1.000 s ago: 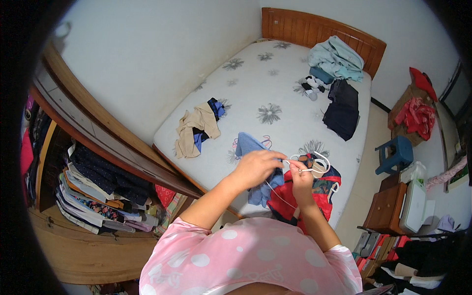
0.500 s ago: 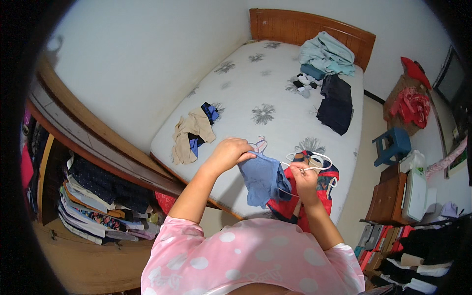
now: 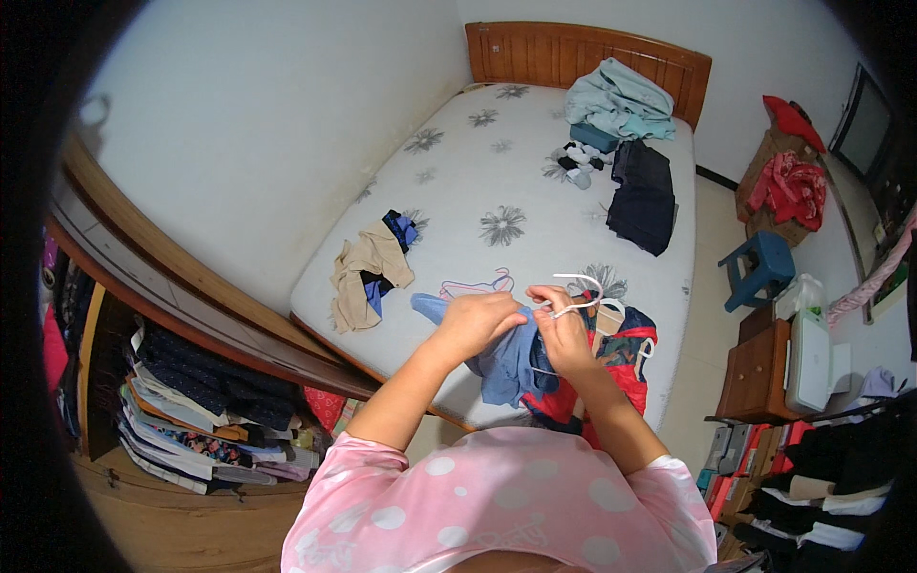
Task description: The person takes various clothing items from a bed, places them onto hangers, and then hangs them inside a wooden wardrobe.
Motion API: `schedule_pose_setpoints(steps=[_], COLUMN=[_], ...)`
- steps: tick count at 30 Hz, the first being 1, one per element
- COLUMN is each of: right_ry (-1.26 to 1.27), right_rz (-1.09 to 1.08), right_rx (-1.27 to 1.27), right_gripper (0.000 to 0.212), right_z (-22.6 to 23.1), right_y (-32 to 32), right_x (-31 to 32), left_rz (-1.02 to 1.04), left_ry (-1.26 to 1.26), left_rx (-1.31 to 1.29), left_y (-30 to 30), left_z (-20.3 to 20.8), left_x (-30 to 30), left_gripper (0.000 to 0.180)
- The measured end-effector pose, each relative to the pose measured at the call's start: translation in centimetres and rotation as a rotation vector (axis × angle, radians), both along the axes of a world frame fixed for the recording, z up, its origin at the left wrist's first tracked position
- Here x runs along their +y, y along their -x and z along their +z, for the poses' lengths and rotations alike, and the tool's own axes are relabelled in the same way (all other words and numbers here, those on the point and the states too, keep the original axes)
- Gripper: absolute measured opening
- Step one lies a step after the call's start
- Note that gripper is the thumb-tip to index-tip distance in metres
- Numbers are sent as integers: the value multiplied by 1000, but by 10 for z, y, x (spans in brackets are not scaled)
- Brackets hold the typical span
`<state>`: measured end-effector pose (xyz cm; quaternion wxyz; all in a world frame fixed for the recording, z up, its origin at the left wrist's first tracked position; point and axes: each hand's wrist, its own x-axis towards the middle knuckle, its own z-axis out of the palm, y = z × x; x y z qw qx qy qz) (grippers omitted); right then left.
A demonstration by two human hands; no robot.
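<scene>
Blue cloth [image 3: 511, 371] hangs from the left hand [image 3: 478, 323], fingers pinching its edge, over the bed [image 3: 449, 205]; the right hand [image 3: 564, 336], fingers curled in, grips a white hanger [image 3: 600, 286] (it curves out beyond the grip) near red clothes [image 3: 628, 382].

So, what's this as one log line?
left hand: holding blue fabric garment | right hand: holding curved white hanger | flowered white mattress: beige fabric garment
</scene>
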<state>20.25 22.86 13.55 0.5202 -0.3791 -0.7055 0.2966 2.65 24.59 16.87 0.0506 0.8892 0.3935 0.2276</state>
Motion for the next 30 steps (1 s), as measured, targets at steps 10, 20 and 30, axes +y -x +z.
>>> schedule_pose_setpoints(steps=[10,20,30], right_ry=[71,407,62], right_rz=[-141,-204,-51], right_rx=[239,350,-2], right_gripper=[37,19,16], right_z=[-8,-131,-86], right_y=[-51,-60,24], right_x=[27,8,-1], left_rz=[167,313,250], left_ry=[145,30,87], left_rx=[-320,-706,-745], left_y=[31,66,42], left_z=[15,6,23], left_x=[9,12,1], left_gripper=[21,25,35])
